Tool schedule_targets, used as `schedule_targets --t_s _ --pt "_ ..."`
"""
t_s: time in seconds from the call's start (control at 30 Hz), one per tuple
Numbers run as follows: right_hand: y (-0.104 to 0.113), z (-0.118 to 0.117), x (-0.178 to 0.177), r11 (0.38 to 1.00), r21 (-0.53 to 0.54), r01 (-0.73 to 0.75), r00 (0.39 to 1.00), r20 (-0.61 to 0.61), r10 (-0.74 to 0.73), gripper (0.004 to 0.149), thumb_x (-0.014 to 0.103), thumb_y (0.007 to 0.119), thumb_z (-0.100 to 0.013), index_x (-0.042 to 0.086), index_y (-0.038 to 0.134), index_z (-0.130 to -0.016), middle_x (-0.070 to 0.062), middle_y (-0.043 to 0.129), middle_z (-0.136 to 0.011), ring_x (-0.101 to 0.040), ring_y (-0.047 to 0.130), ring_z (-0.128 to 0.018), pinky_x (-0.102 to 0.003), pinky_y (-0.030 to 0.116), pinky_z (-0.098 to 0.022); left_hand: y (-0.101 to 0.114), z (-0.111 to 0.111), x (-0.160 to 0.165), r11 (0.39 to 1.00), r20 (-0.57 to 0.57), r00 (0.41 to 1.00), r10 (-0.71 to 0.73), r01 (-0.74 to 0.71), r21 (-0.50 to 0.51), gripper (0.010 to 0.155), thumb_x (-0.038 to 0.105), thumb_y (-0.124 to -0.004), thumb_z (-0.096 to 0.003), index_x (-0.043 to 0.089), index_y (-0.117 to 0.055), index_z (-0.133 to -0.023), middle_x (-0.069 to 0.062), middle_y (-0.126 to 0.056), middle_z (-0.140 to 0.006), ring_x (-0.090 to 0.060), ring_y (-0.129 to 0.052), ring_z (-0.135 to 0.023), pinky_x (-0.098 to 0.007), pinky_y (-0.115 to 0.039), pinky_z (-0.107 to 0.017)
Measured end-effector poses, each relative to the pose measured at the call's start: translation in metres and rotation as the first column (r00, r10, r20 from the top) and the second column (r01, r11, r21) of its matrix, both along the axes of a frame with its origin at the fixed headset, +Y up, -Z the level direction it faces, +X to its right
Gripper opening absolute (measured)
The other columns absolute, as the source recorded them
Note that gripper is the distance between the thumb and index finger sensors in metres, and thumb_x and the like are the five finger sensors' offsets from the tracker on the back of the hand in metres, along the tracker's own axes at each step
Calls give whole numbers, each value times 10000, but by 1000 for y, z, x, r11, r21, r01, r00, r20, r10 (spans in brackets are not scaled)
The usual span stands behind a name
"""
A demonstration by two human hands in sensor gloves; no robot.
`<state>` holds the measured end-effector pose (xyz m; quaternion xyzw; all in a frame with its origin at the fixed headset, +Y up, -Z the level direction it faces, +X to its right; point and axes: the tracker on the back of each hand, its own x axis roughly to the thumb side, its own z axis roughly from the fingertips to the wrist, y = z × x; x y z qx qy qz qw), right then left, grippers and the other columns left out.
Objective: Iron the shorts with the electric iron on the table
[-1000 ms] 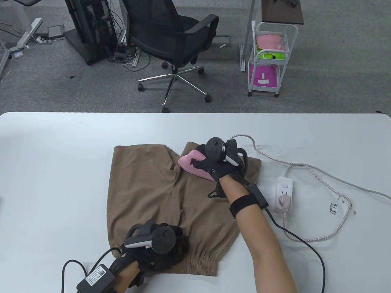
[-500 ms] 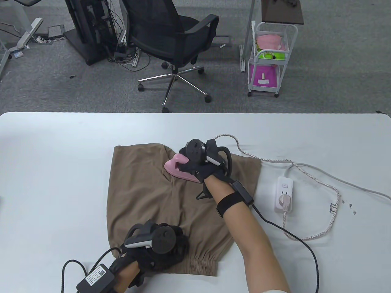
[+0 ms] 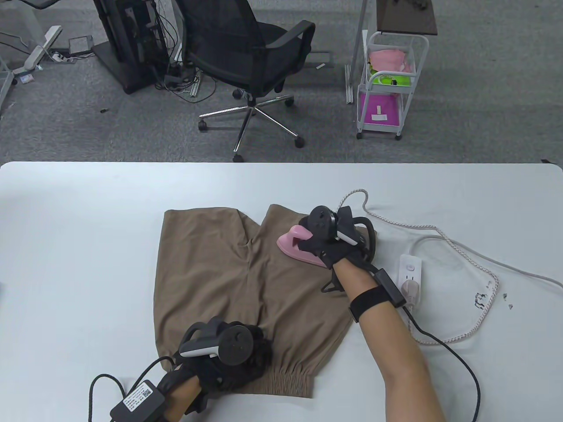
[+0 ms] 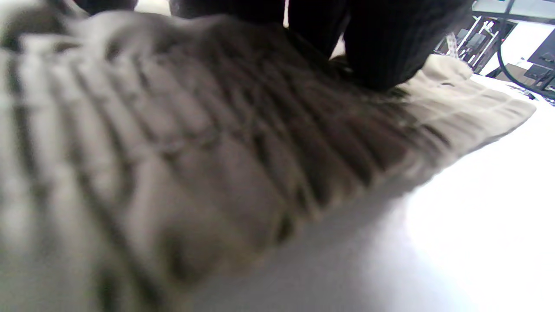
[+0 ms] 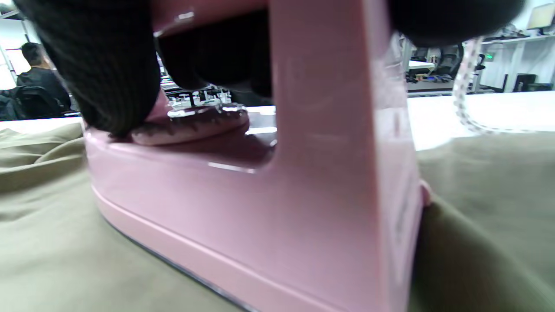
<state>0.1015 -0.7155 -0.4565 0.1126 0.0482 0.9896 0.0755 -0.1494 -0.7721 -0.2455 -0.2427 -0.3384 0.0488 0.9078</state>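
My left hand (image 3: 228, 356) pressed the waistband of the shorts (image 3: 246, 281) (fingers hidden, so I couldn't tell their curl). Farther off, my right hand (image 3: 327, 241) gripped the pink iron (image 3: 292, 246), flat on the right leg.

Table view overhead, wrist views close, low, sharing shorts (image 3: 246, 281)

The left hand (image 3: 228, 351) is mostly hidden under its tracker (image 3: 220, 343), so how its fingers lie cannot be told. The right hand (image 3: 327, 244) covers the iron's (image 3: 295, 248) handle. In the left wrist view the shorts' waistband (image 4: 173, 151) is blurred.
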Motion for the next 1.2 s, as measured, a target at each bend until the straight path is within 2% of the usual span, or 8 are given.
schedule_targets --t_s 0.23,0.43,0.97,1.2 --pt "2 11 29 999 -26 -33 999 25 34 548 577 938 -458 424 760 -953 100 886 -734 -161 962 -539 -489 831 -318 0 0 0 1000 0 1000 0 0 -1 642 549 -734 -514 385 -499 -1089 35 -385 -1161 -284 -432 -1048 -668 -415 -775" --pt "1 12 33 1000 -25 -16 999 35 17 548 574 935 -461 418 757 -955 99 883 -735 -164 959 -541 -491 828 -320 0 0 0 1000 0 1000 0 0 -1 642 547 -734 -515 382 -499 -1090 34 -384 -1162 -285 -431 -1048 -668 -415 -775" --pt "-1 6 -48 994 -20 112 992 -60 -113 563 574 930 -464 414 741 -969 96 875 -747 -169 952 -547 -492 819 -322 0 0 0 1000 0 1000 -2 2 1 641 548 -732 -516 384 -496 -1089 35 -383 -1161 -285 -431 -1048 -668 -416 -775" --pt "0 7 -71 997 -45 68 993 -91 -71 558 580 932 -469 416 747 -969 97 886 -729 -152 964 -507 -473 829 -288 0 0 0 1000 0 1000 -3 3 1 641 547 -734 -515 384 -499 -1089 34 -385 -1161 -287 -433 -1048 -670 -417 -774"
